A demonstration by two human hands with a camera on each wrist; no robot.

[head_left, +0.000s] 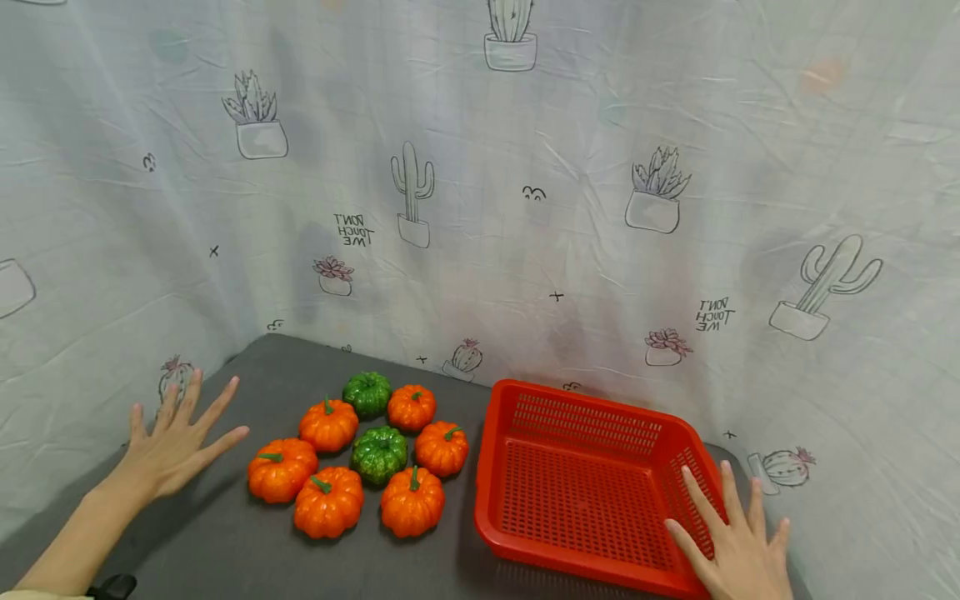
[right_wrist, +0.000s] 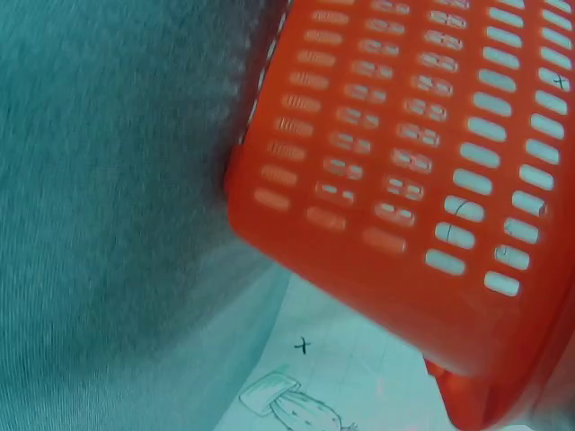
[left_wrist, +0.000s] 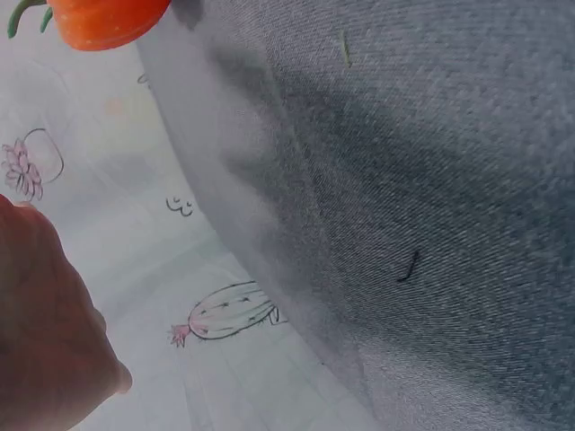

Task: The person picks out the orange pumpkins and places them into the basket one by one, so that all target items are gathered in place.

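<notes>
My left hand (head_left: pixel 167 454) hovers with fingers spread, left of a group of small pumpkins and holding nothing. Several are orange, the closest being an orange pumpkin (head_left: pixel 282 471) with a green stem; two green pumpkins (head_left: pixel 379 455) sit among them. In the left wrist view part of the hand (left_wrist: pixel 49 332) shows at the left, an orange pumpkin (left_wrist: pixel 103 20) at the top. To the right, my right hand (head_left: pixel 738 546) spreads its fingers over the right side of a red plastic basket (head_left: pixel 487 467); whether it touches the rim I cannot tell. The basket's slotted wall (right_wrist: pixel 377 260) fills much of the right wrist view.
A grey cloth-covered table (head_left: pixel 247 558) bears everything. Behind and at both sides hangs a pale curtain (head_left: pixel 480 208) printed with cacti, close to the table's edges. The pumpkins stand left of the basket, with a narrow strip of table between.
</notes>
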